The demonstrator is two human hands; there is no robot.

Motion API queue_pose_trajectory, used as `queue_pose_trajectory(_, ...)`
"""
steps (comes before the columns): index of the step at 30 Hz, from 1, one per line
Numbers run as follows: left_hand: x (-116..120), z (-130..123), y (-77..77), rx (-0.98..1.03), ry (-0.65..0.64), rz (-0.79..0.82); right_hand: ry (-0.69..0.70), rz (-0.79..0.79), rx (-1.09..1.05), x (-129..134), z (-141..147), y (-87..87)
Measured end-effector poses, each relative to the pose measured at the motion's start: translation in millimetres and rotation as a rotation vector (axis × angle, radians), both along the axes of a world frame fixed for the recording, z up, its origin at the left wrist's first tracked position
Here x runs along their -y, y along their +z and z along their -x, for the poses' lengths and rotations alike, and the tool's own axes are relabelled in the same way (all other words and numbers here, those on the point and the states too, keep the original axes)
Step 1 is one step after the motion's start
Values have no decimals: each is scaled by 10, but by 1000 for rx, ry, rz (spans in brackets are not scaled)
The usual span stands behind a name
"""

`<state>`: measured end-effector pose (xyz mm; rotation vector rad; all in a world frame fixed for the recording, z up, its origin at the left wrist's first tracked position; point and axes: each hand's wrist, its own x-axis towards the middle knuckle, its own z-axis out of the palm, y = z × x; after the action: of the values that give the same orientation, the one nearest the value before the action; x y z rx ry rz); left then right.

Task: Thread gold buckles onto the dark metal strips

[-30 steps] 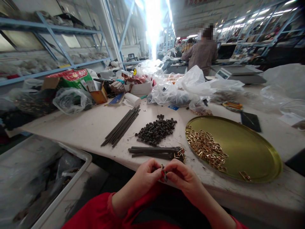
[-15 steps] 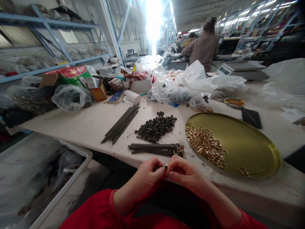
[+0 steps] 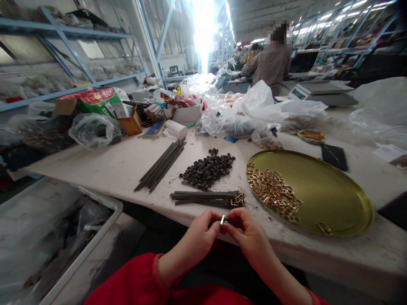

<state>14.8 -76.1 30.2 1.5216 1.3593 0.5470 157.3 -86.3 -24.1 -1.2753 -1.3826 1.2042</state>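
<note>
My left hand (image 3: 202, 232) and my right hand (image 3: 247, 231) meet just off the table's front edge, both closed in a pinch. Between their fingertips shows a small shiny metal buckle (image 3: 222, 220), with a bit of dark strap beside it on the right; most of the strap is hidden. Beyond my hands lie dark straps (image 3: 200, 195) with gold buckles (image 3: 239, 198) at their right ends. Behind them is a pile of small black loops (image 3: 208, 169). Another bundle of plain dark straps (image 3: 162, 163) lies to the left. Loose gold buckles (image 3: 273, 192) are heaped on a round gold tray (image 3: 337, 190).
Plastic bags (image 3: 235, 114) and boxes crowd the back of the table (image 3: 108, 165). A weighing scale (image 3: 322, 93) stands at back right. A white bin (image 3: 117, 205) sits below at left. A person (image 3: 270, 63) stands farther off, facing away.
The buckle between my fingertips has turned, so a bright flat side now shows. My right hand has tilted, and its forearm has shifted left.
</note>
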Motion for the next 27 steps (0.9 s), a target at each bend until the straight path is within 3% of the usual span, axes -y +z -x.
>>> queue_pose_trajectory(3, 7, -15, 50, 37, 3, 15, -84, -100, 107, 17, 11, -16)
queue_pose_trajectory(7, 20, -12, 77, 111, 54, 30, -129, -350, 173, 75, 51, -10)
queue_pose_trajectory(11, 47, -7, -8, 158, 100, -21, -172, -493, 223, 158, 107, -43)
queue_pose_trajectory(14, 71, -12, -68, 168, 111, -23, -168, -516, 237, 183, 113, -89)
queue_pose_trajectory(20, 86, 24, -54, 159, 77, 63, -130, -258, 85, 127, 41, -76)
queue_pose_trajectory(24, 69, 72, 9, 83, -12, 32, -77, 28, -198, 53, 17, -22)
queue_pose_trajectory(27, 23, 81, 38, 17, -95, 19, 19, 153, -363, 4, 24, 0)
